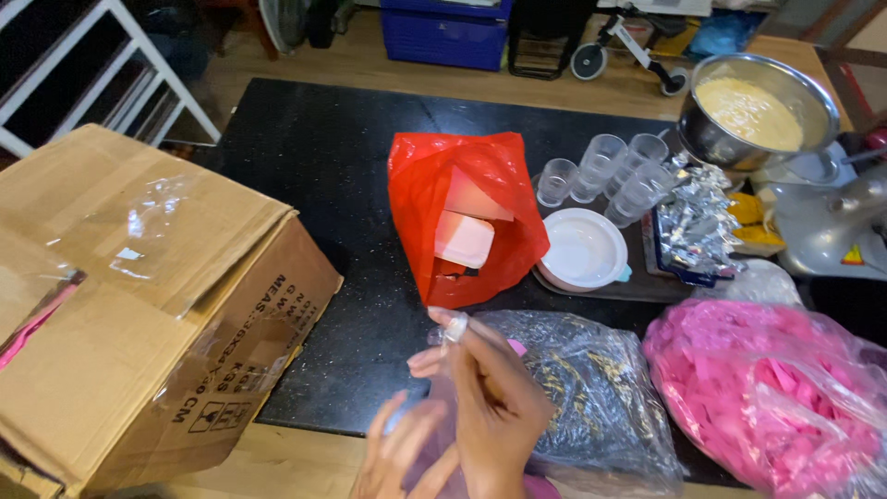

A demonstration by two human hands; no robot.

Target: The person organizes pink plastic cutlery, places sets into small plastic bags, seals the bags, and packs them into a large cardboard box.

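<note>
Both my hands are at the bottom centre, over the near edge of a black counter [333, 166]. My right hand [490, 397] pinches a small clear plastic piece [455, 327] between fingertips, with something pink just behind it. My left hand [402, 453] is blurred below it, fingers spread, touching a thin pale plastic bag [434, 407]. Right beside them lies a clear bag of dark and gold items [591, 397]. A red plastic bag [462, 217] stands open just beyond, with white and pink lidded tubs inside.
A large cardboard box [139, 305] fills the left. A clear bag of pink pieces [767, 388] lies right. Behind stand a tray [637, 286] with a white bowl [582, 249], clear cups [610, 171], foil wrappers [698, 222], and a metal pot of yellow batter [753, 111].
</note>
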